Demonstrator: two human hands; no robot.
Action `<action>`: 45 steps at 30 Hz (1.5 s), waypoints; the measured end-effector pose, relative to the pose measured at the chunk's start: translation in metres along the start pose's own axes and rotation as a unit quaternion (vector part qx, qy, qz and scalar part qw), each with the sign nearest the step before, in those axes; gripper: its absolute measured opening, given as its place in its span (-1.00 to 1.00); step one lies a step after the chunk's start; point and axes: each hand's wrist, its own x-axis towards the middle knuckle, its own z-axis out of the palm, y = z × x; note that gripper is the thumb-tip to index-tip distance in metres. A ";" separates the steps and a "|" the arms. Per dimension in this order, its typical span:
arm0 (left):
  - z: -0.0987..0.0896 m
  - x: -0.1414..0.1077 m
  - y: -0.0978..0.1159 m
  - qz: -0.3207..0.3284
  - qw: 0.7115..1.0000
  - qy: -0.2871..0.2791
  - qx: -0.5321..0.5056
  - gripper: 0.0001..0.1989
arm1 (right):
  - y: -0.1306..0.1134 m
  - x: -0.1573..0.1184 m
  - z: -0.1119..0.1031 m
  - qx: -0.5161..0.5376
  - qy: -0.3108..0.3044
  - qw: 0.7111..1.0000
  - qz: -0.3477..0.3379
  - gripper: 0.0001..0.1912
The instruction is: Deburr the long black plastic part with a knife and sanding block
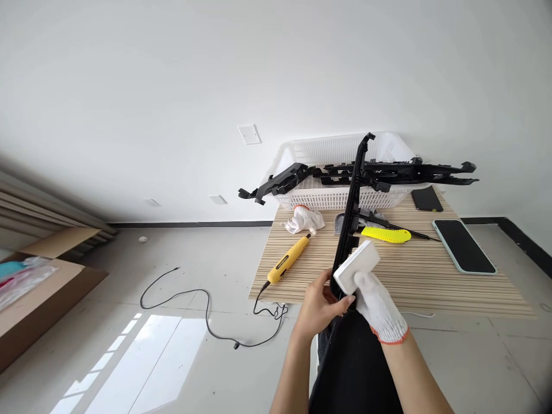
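Observation:
A long black plastic strip [354, 195] stands up from near my lap, its far end above the basket. My bare left hand [321, 305] grips its lower part, thumb across the near side. My right hand [377, 305], in a white glove with an orange cuff, holds a white block [357, 265] against or just over the strip; the contact is not clear. Beyond them, a yellow-handled knife [386, 234] lies on a grey cloth [339, 223] and the table [414, 282]. A yellow corded tool [288, 259] rests left of the strip.
More black strips [414, 171] lie across a white basket [328, 201] at the table's back. A crumpled glove [304, 219] sits before it. Two phones [464, 247] [426, 199] are at the right. A black cable [208, 316] trails over the floor; a cardboard box [47, 299] is far left.

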 end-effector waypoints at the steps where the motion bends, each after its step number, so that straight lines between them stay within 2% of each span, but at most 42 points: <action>1: 0.000 0.000 0.000 0.002 1.000 0.003 -0.008 -0.49 | 0.000 0.000 0.000 -0.011 -0.024 1.000 0.016 -0.63; 3: 0.000 0.000 -0.001 0.003 1.000 0.007 -0.017 -0.50 | -0.002 0.000 0.002 -0.010 -0.046 0.999 0.024 -0.58; 6: 0.000 0.001 -0.002 -0.007 1.000 0.007 -0.010 -0.49 | -0.007 -0.001 0.009 0.032 -0.027 0.999 -0.009 -0.58; 10: -0.001 0.001 -0.002 -0.008 1.000 0.010 -0.009 -0.52 | -0.009 0.001 0.015 0.021 -0.070 0.997 0.020 -0.59; 13: -0.001 0.001 -0.002 -0.007 1.000 0.014 0.010 -0.57 | -0.006 0.004 0.013 0.049 -0.033 0.998 -0.004 -0.64; 17: -0.002 0.002 -0.002 -0.004 1.000 0.008 0.023 -0.60 | -0.005 0.004 0.011 0.025 -0.093 0.995 0.010 -0.63; 20: -0.003 0.002 -0.002 0.002 1.000 -0.003 0.009 -0.61 | -0.007 0.003 0.011 0.058 -0.075 0.995 0.000 -0.58; 24: -0.005 0.001 -0.003 0.012 1.000 -0.006 -0.014 -0.61 | -0.008 0.001 0.012 -0.012 -0.108 0.994 0.019 -0.66; 27: -0.006 0.001 -0.004 0.010 1.000 -0.007 -0.012 -0.60 | -0.008 0.001 0.013 0.035 -0.098 0.995 0.005 -0.61; 29: -0.007 0.001 -0.005 0.004 1.000 -0.009 -0.018 -0.58 | -0.008 0.002 0.013 0.050 -0.126 0.991 0.000 -0.59; 32: -0.006 0.001 -0.006 -0.003 0.999 -0.003 -0.035 -0.53 | -0.006 0.004 0.013 0.016 -0.182 0.983 0.021 -0.67; 36: -0.004 0.001 -0.005 -0.004 1.000 0.005 -0.028 -0.58 | -0.003 0.006 0.010 0.045 -0.179 0.983 0.017 -0.55; 39: -0.004 0.001 -0.005 -0.008 0.999 0.000 -0.031 -0.54 | -0.002 0.007 0.009 0.014 -0.192 0.981 0.039 -0.65; 43: -0.005 0.000 -0.004 -0.012 0.999 0.001 -0.032 -0.54 | -0.002 0.006 0.010 0.034 -0.173 0.984 0.029 -0.58; 45: -0.005 -0.001 -0.004 -0.013 0.999 -0.002 -0.036 -0.53 | -0.003 0.005 0.010 0.010 -0.177 0.984 0.036 -0.64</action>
